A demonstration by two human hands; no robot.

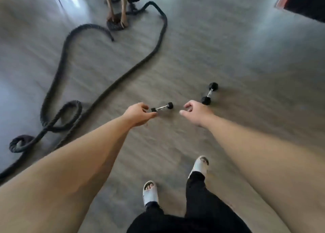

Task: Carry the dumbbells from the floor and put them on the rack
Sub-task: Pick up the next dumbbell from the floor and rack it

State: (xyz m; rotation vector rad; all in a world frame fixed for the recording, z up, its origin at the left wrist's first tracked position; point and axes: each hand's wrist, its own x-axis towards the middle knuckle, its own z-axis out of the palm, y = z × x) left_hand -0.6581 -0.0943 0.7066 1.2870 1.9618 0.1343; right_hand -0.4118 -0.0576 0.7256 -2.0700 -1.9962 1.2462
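Two black hex dumbbells with chrome handles lie on the grey floor. The smaller dumbbell point(162, 107) rests in the middle, and my left hand point(139, 114) hangs over its left end with fingers apart, holding nothing. The larger dumbbell point(209, 93) lies further right. My right hand point(197, 111) is stretched out between the two dumbbells, open and empty, just below the larger one's near head. No rack is in view.
A thick black battle rope point(112, 85) snakes across the floor on the left. At its far end another person point(121, 4) crouches and coils it. A dark mat with a red edge point(306, 2) sits top right. My sandalled feet point(150, 192) stand below.
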